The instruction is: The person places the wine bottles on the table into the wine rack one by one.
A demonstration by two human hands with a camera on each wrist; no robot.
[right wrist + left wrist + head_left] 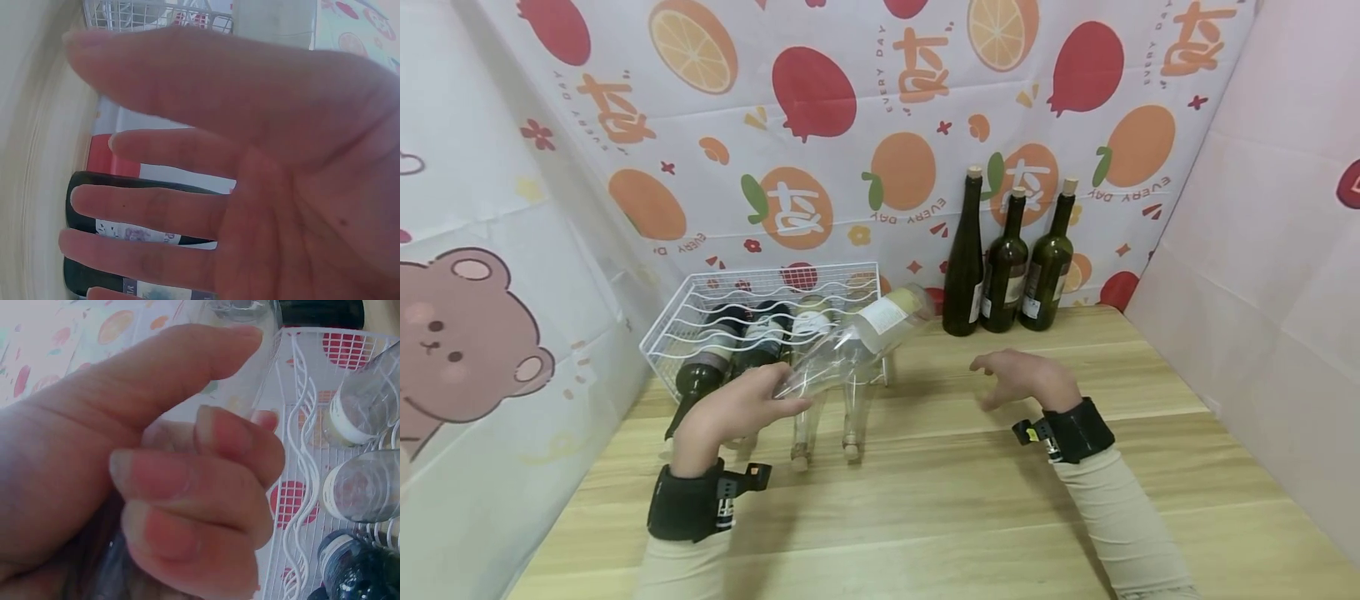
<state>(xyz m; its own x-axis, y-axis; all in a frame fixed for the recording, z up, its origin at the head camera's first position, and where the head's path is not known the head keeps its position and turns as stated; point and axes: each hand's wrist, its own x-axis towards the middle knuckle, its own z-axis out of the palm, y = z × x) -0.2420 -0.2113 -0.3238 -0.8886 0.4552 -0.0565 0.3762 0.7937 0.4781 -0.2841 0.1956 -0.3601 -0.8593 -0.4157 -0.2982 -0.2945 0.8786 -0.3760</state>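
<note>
My left hand [735,411] grips a clear glass bottle [882,320] by its neck. The bottle slants upward to the right, its pale-labelled base above the right end of a white wire rack [658,343]. In the left wrist view the curled fingers [244,487] and the bottle's clear glass [250,381] show. Dark bottles [698,379] and clear bottles [852,408] lie in the rack, corked necks toward me. My right hand [1028,379] hovers over the table with nothing in it; its fingers [144,206] are fairly straight in the right wrist view.
Three corked dark green bottles [964,275] stand upright against the back, right of the rack. A wooden table [917,517] carries everything. Fruit-patterned cloth [865,108] hangs behind, and pale side walls [1262,250] close in left and right.
</note>
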